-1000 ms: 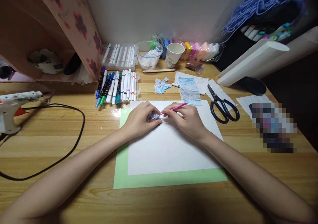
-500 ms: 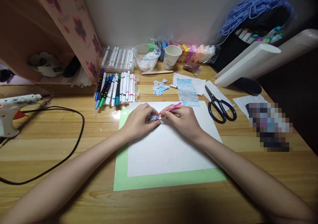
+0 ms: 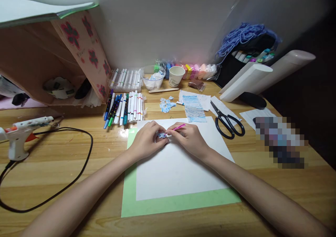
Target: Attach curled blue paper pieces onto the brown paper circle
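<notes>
My left hand is closed around a small crumpled bit of blue-and-white paper between thumb and fingers. Facing it, my right hand pinches a thin pink stick, whose lower end meets the paper piece; the exact contact is hidden by my fingers. Both hands rest over a white sheet, which lies on a larger green sheet. Just beyond them are small torn blue-and-white scraps and a blue-streaked strip of paper.
Black-handled scissors lie to the right, near white paper rolls. Several markers, a plastic bowl and a paper cup stand behind. At left is a glue gun with its looping cord.
The view has tilted up, so everything sits lower in the picture. The pink stick leans flatter and shows less above my right hand. Both hands keep their hold.
</notes>
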A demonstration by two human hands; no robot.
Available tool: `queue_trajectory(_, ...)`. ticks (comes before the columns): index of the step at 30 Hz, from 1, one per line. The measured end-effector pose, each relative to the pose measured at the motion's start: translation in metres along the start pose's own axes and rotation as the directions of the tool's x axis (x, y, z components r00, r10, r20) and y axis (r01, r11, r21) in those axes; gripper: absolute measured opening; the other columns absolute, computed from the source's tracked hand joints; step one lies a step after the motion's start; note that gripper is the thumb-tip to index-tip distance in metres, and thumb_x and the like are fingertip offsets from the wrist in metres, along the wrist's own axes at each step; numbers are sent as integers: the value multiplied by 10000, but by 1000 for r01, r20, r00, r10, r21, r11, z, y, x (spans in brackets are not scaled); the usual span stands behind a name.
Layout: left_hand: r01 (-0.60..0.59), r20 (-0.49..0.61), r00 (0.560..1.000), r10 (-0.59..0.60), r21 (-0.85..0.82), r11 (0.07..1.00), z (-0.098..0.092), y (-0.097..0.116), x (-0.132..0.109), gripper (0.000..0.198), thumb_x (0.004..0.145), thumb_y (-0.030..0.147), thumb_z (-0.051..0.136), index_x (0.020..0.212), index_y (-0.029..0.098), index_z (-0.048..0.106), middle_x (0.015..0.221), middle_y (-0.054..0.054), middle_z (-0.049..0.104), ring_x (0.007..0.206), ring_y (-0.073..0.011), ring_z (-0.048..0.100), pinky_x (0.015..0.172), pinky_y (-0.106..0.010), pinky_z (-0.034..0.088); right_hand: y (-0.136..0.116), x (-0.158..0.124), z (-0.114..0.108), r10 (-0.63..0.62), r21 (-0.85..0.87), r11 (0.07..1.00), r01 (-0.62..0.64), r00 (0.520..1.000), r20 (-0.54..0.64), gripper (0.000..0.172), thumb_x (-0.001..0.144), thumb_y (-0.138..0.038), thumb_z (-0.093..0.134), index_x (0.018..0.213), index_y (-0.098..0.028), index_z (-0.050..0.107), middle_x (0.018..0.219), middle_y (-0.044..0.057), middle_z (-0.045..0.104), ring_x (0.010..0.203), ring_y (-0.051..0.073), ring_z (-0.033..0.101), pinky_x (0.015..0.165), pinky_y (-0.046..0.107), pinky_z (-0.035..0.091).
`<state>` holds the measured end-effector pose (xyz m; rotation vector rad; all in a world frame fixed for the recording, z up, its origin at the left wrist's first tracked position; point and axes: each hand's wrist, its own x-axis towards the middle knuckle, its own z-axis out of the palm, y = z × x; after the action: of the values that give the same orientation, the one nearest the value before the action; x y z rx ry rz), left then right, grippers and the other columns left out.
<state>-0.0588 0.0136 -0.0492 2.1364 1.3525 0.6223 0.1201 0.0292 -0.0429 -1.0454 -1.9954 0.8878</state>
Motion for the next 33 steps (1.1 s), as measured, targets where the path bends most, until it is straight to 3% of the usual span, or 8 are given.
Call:
queue_trajectory(5,42,-105,993,-61,-172,984,-13,-1,-4,255,941,360,370,1061,193,521,1028,-50,572,982,-181,523,850,-319,402,-2,-3,-9,65,111,992,-53,991,-114,191,852,-240,576,717,-177,695,739,29,699,698,150,632,669,274,480)
queue_trajectory(9,78,-230,969,-94,-77,994,-32,-5,12,251,949,321,336,1041,196,533,1012,-53,571,959,-185,534,840,-325,407,6,-13,-20,136,261,962,-83,972,-193,235,871,-312,554,742,-168,688,740,39,664,661,140,599,605,265,468)
queue_trajectory(15,104,-155,986,-69,230,968,-25,-13,65,167,838,278,534,967,178,565,957,-76,567,945,-237,537,787,-341,425,27,-28,-21,185,320,941,-105,955,-231,249,882,-329,539,743,-170,671,734,29,633,646,119,570,582,240,450)
queue_trajectory(19,81,-135,990,-48,248,965,-14,-16,86,160,758,280,634,880,183,596,867,-63,571,887,-245,546,750,-338,426,32,-29,-19,190,318,941,-117,959,-209,264,885,-343,529,745,-168,669,744,36,634,641,122,567,562,239,454)
queue_trajectory(33,55,-156,986,-52,15,998,-20,-32,83,119,742,265,633,712,169,569,729,-20,604,672,-161,539,600,-258,380,34,-27,-17,203,340,931,-134,963,-177,275,874,-369,536,741,-169,669,759,38,632,649,130,568,563,246,471)
